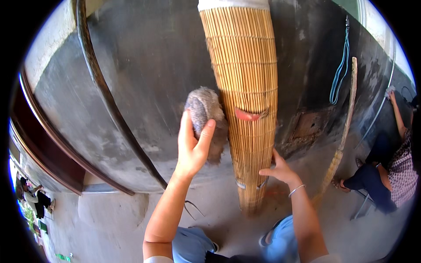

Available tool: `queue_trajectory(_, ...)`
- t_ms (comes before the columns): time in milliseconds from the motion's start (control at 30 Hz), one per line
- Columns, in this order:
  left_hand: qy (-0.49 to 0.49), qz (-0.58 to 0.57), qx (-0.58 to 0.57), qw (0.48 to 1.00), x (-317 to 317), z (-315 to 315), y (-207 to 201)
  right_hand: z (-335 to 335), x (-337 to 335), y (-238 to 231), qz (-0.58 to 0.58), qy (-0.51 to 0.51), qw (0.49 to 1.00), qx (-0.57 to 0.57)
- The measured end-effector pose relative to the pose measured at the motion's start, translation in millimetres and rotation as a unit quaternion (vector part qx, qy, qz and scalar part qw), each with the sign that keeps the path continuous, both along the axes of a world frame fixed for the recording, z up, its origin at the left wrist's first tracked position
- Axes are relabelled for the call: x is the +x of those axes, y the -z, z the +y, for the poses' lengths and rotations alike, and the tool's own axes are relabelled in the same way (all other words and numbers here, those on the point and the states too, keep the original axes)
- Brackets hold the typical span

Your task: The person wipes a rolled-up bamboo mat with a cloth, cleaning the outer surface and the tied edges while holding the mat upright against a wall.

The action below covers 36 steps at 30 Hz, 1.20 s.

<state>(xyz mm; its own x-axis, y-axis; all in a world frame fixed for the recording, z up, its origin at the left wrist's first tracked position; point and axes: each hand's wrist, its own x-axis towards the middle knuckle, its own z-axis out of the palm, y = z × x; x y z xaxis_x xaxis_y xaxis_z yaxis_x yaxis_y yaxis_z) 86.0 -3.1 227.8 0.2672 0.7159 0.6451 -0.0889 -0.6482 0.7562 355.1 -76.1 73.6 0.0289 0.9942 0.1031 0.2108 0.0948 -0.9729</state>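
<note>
A tall rolled bamboo mat (245, 87) stands upright on the concrete floor, leaning against a grey wall. A red band (249, 115) is tied around its middle. My left hand (192, 147) is raised and grips a fuzzy grey cloth (206, 116), pressed against the mat's left side. My right hand (280, 168) rests lower down on the mat's right edge, fingers spread against the slats, a bangle on the wrist.
A long broom (344, 127) leans on the wall to the right, under a hanging blue cord (340, 74). Another person (392, 171) sits at the far right. A dark curved pipe (109, 101) runs down the wall at left. My feet show below.
</note>
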Motion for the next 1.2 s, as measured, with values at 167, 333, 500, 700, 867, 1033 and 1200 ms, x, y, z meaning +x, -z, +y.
queue_trajectory(167, 0.016, 0.004, 0.002, 1.0, 44.3, 7.9, 10.3, 2.7, 8.9, -3.2, 0.053, -0.021, 0.998, -0.024)
queue_trajectory(333, -0.071, 0.039, 0.1, 0.992, 67.3, 1.6, 22.9, -2.6, 19.9, -7.6, -0.067, 0.039, 0.994, 0.075)
queue_trajectory(500, -0.153, 0.042, 0.189, 0.969, 96.5, -15.7, 28.2, -20.4, -17.4, -30.9, -0.143, 0.146, 0.961, 0.188)
queue_trajectory(700, -0.144, 0.06, 0.207, 0.966, 102.1, -30.3, 33.3, -17.8, -18.5, -29.6, -0.031, 0.192, 0.964, 0.18)
queue_trajectory(867, -0.151, 0.064, 0.226, 0.96, 89.4, -46.6, 38.6, -26.7, -15.6, -27.3, 0.011, 0.138, 0.978, 0.154)
queue_trajectory(1033, -0.164, 0.061, 0.227, 0.958, 66.5, -73.0, 36.0, -26.0, -5.4, -30.1, 0.049, 0.005, 0.992, 0.114)
queue_trajectory(1200, -0.11, 0.136, 0.248, 0.953, 64.4, -76.3, 25.9, -7.0, 22.0, -20.7, 0.18, -0.019, 0.983, 0.029)
